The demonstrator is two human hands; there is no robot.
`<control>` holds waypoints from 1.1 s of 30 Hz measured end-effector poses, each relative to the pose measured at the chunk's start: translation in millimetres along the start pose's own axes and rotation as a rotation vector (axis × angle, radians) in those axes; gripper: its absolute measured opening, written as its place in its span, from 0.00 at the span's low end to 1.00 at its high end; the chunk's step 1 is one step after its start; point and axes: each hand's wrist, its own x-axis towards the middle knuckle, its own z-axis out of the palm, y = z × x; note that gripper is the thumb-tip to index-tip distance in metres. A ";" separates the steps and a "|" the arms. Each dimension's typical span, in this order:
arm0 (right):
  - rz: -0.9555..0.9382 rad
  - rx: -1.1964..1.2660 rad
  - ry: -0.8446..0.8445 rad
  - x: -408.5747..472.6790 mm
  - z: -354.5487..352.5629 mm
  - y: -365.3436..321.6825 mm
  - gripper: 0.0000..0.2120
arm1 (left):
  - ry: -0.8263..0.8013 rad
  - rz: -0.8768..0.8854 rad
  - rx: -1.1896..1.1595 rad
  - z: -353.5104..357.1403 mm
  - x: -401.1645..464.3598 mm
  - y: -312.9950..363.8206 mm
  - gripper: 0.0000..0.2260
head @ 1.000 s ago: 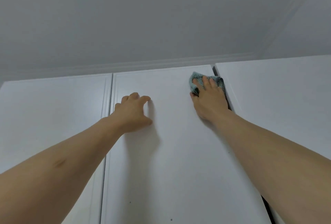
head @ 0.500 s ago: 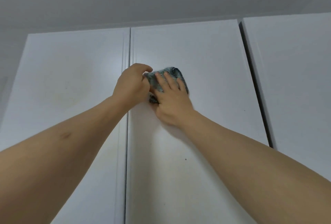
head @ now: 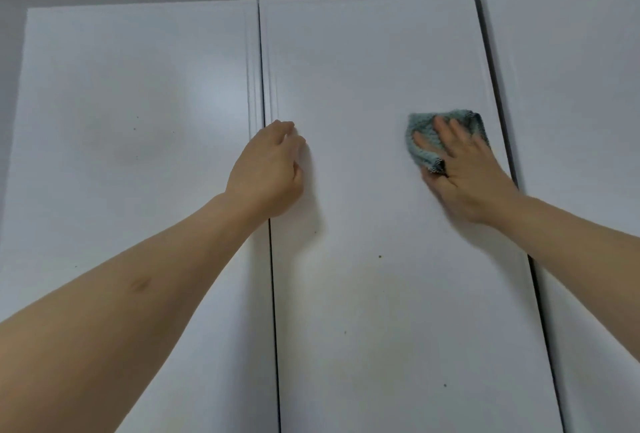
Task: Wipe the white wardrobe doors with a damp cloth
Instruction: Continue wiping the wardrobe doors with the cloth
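Teal knitted cloth (head: 427, 142), smooth white door (head: 381, 294)

Soft, even, cool-toned light. A pale sheen sits on the left wardrobe door (head: 138, 142). The left hand (head: 268, 173) casts a faint shadow on the middle door (head: 374, 294). The right hand (head: 464, 176) is motion-blurred. Door edges splay from wide-angle distortion.

Bare forearms, no sleeves; small mark on L forearm (head: 140, 284).
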 end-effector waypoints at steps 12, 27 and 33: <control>0.605 0.268 0.151 -31.6 18.8 -153.7 0.31 | 0.044 0.076 -0.103 -7.4 -34.8 -34.6 0.20; -0.286 -0.129 -0.153 -70.7 50.6 -206.2 0.31 | -0.109 0.094 -0.143 -21.7 -52.6 -15.5 0.24; -0.152 -0.123 -0.218 -81.3 26.7 -123.0 0.32 | -0.160 0.069 -0.133 -8.5 -51.5 10.4 0.17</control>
